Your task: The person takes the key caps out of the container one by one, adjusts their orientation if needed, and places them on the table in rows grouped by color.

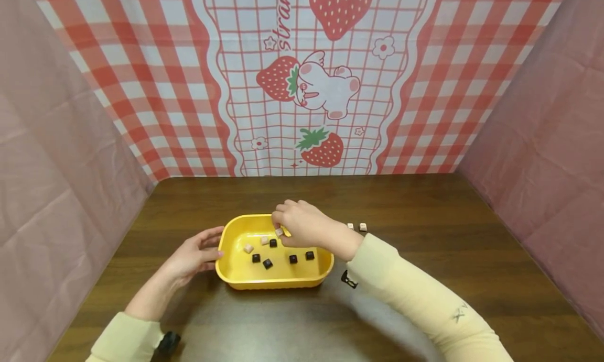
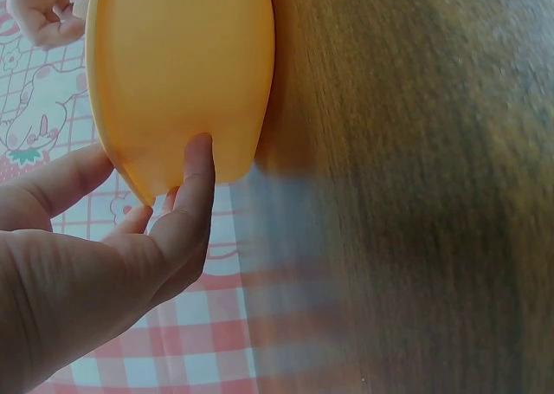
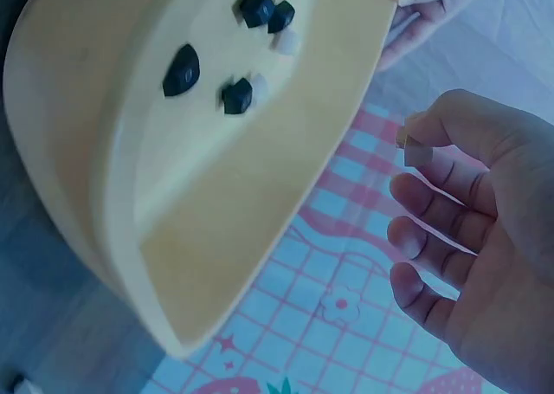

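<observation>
My right hand [image 1: 304,223] is above the back of a yellow tray [image 1: 271,285], pinching a small white keycap [image 1: 279,231] between thumb and index finger. In the right wrist view its other fingers [image 3: 420,238] are loosely bent and hold nothing. Black keycaps [image 1: 267,263] and white keycaps [image 1: 248,248] lie scattered on the tray's floor. At the tray's left end my left hand [image 1: 191,254] touches the outer wall and rim with spread fingers. The left wrist view shows one fingertip [image 2: 201,143] against the outside wall.
Two white keycaps [image 1: 363,227] sit on the brown wooden table [image 1: 401,205] behind the right forearm. A checked strawberry-print cloth [image 1: 330,89] hangs at the table's back. Pink cloth [image 1: 533,142] borders both sides.
</observation>
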Available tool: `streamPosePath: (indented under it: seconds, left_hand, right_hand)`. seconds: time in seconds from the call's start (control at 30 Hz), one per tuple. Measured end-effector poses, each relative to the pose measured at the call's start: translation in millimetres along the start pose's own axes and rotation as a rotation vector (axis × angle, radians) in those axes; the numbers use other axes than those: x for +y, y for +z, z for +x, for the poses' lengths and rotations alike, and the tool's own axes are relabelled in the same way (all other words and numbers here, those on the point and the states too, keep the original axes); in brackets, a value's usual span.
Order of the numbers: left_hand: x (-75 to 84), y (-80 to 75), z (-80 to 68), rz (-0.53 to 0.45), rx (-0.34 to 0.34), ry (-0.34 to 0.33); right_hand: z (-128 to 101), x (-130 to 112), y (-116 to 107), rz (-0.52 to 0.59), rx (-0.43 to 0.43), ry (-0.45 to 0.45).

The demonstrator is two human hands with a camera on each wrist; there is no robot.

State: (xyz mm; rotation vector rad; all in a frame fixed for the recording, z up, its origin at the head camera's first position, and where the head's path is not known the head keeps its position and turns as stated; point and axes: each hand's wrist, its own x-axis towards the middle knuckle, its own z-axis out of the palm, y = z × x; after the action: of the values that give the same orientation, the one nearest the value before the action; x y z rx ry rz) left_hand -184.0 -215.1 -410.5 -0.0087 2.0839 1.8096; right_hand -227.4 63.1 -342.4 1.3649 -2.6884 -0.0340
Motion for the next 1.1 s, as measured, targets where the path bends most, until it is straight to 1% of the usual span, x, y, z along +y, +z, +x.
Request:
streamPosePath:
  seconds: [0.13, 0.33, 0.7, 0.9, 1.0, 1.1]
  left_hand:
    - [-0.2, -0.2, 0.7, 0.002, 0.003, -0.003]
    - [-0.1, -0.2, 1.0, 0.005, 0.002, 0.000]
    - [-0.2, -0.7, 1.2, -0.002, 0.003, -0.007]
    - [2.1, 1.8, -0.9, 0.001, -0.003, 0.006]
    - [3.1, 3.1, -2.0, -0.002, -0.002, 0.000]
    - [3.3, 3.2, -2.5, -0.009, 0.012, -0.011]
  right_hand:
    - [-7.7, 8.0, -7.6, 0.012, -0.006, 0.025]
    - [-22.3, 21.9, -18.2, 0.046, 0.010, 0.056]
    - [-43.5, 46.8, -28.2, 0.053, 0.046, 0.116]
    - [-57.9, 62.1, -30.5, 0.081, 0.096, 0.144]
    - [-65.4, 68.7, -29.9, 0.093, 0.120, 0.150]
    - [-71.8, 75.2, -28.0, 0.100, 0.125, 0.155]
